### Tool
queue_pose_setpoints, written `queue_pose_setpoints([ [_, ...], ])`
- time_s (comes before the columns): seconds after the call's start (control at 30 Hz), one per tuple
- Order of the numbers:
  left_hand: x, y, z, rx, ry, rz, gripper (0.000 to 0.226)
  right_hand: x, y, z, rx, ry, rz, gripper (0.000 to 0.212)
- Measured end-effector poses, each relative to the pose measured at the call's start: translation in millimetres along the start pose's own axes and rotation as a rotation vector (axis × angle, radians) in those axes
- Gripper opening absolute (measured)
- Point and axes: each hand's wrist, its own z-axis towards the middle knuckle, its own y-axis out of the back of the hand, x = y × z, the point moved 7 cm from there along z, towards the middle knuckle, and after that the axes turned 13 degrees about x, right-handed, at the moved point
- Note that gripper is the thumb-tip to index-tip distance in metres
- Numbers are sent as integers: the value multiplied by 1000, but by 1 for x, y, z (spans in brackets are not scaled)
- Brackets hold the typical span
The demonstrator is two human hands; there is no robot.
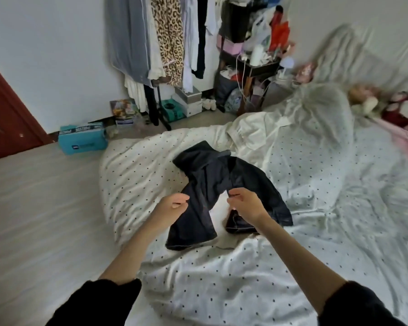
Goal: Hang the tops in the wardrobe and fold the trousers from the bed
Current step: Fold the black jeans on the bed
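Dark blue trousers (212, 182) lie on the white dotted bed cover (222, 278), waist toward the far side, the two legs spread apart toward me. My left hand (172, 205) pinches the outer edge of the left leg. My right hand (245, 203) pinches the inner edge of the right leg, whose lower part is doubled over under my wrist. A clothes rack (160, 43) with several hanging tops, one leopard-print, stands against the far wall.
A cluttered dark shelf unit (252, 55) stands right of the rack. Boxes (186, 102) and a teal box (81, 140) sit on the floor. A red-brown door (5, 118) is at left. Soft toys (386, 107) lie at the bed's far right.
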Motion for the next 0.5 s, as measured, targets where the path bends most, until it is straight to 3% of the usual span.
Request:
queue_pose_setpoints([
  [0.2,25,12,162,70,195,143,47,-71,68,119,-162,-345,-249,53],
  [0.3,34,17,219,-7,188,338,59,-112,80,146,-213,-551,-367,69],
  [0.4,43,-1,249,33,158,513,62,-153,85,146,-237,-711,-411,83],
  [0.47,49,-24,258,122,133,672,59,-174,90,140,-262,-811,-367,77],
  [0.5,50,-33,257,150,121,755,59,-178,92,137,-281,-828,-366,63],
])
